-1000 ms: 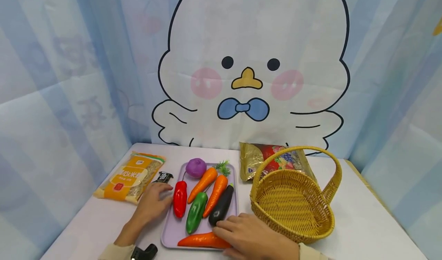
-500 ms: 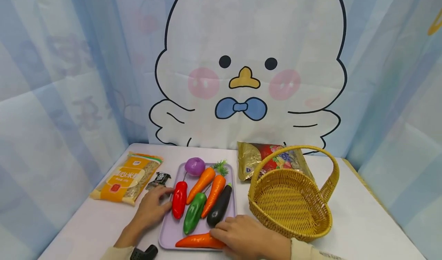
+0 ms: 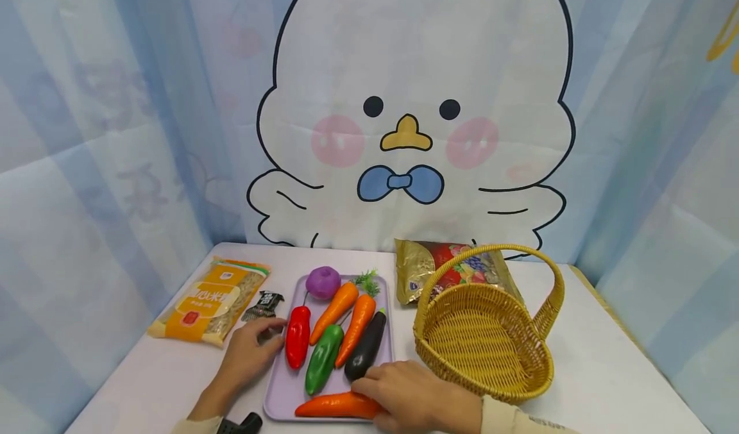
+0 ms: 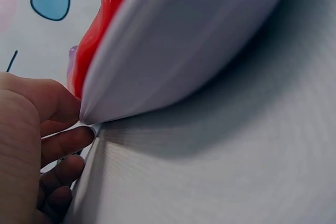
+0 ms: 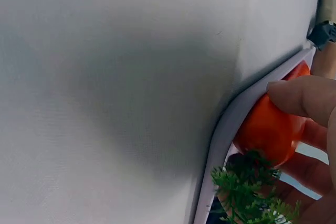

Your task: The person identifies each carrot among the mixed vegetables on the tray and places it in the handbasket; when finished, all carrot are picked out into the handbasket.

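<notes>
1. I saw the right hand (image 3: 412,392) gripping an orange carrot (image 3: 335,405) that lay across the lilac tray's (image 3: 278,392) near end.
2. The left hand (image 3: 251,350), fingers loosely bent, touched the tray's left rim.

In the head view, the right hand (image 3: 407,392) hides one end of the front carrot (image 3: 335,405); the basket (image 3: 482,383), part of the gold bag (image 3: 412,274); the black packet (image 3: 263,306) seems unreadably small.
</notes>
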`<state>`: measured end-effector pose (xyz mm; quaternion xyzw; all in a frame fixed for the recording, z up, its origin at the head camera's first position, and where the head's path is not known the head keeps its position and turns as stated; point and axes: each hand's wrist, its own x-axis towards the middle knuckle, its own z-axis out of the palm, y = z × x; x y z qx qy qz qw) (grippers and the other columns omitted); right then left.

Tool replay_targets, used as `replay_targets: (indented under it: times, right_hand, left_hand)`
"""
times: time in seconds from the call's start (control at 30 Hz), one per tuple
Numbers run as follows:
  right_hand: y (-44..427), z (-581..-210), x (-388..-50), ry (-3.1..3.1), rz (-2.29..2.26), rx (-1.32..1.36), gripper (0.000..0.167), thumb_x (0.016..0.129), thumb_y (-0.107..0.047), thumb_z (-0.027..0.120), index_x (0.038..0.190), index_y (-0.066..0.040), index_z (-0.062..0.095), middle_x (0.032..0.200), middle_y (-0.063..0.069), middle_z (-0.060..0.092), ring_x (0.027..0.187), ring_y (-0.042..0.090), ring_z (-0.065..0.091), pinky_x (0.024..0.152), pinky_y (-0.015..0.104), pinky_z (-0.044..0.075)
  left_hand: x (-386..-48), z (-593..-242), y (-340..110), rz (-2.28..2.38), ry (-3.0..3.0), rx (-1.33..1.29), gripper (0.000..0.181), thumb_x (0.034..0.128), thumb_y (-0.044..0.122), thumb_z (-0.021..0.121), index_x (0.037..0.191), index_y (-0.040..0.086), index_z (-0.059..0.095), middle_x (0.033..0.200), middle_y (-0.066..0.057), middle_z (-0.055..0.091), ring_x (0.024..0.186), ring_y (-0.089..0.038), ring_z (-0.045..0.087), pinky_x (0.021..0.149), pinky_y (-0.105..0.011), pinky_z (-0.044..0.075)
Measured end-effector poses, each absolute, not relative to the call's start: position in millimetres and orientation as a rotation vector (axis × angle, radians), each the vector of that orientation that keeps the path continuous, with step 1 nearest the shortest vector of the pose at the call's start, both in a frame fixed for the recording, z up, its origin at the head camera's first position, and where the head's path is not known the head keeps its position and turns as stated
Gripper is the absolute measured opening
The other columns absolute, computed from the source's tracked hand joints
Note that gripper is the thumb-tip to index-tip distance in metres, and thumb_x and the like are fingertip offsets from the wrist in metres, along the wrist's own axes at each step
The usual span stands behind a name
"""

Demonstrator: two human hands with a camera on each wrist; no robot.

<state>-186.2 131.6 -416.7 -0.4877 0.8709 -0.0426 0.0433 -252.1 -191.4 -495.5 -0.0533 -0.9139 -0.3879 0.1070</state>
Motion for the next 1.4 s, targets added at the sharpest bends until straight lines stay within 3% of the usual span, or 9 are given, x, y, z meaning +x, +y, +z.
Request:
replay_targets:
  times: [0.67,0.83,1.2,1.4]
  right_hand:
    - [134.4,-391.9,-186.5,2.704,-0.154,-1.549,0.044,0.085,-0.026,0.075,0.128,-0.022,0.065,0.114,-0.01,0.064,0.094,0.0,0.056,0.081,0.02,0.05]
    - [140.4,-376.5,-187.5,2.724,-0.183,-1.503,0.043,0.086,-0.025,0.075,0.127,-0.023,0.065,0.11,-0.011,0.062,0.091,0.001,0.054,0.078,0.021,0.049]
    - [159.2,-342.9,-193.1,2.713,-0.171,-1.383,0.044,0.09,-0.02,0.075,0.132,-0.023,0.062,0.121,-0.009,0.061,0.107,0.008,0.057,0.097,0.034,0.05]
    - [170.0,-328.9,-194.5,2.753,-0.16,-1.321,0.046,0.089,-0.018,0.076,0.132,-0.021,0.061,0.118,-0.01,0.06,0.104,0.009,0.056,0.096,0.037,0.05]
  left_hand:
    - [-250.1,-492.9,-190.5,-1.221,-2.632,-0.119,0.031,0.0839,0.008,0.073,0.114,0.013,0.076,0.105,0.0,0.073,0.087,-0.013,0.059,0.079,-0.031,0.05]
    - [-249.3,-492.1,-189.9,-1.234,-2.657,-0.092,0.031,0.0849,0.009,0.071,0.115,0.014,0.076,0.107,0.0,0.073,0.088,-0.013,0.059,0.08,-0.032,0.049]
    - [-247.9,-492.2,-189.9,-1.215,-2.669,-0.087,0.032,0.0852,0.01,0.071,0.116,0.016,0.075,0.108,0.0,0.073,0.09,-0.013,0.06,0.082,-0.034,0.049]
    - [-248.4,-492.6,-188.9,-1.223,-2.678,-0.08,0.031,0.0862,0.01,0.071,0.116,0.018,0.076,0.109,0.001,0.072,0.09,-0.012,0.059,0.083,-0.034,0.049]
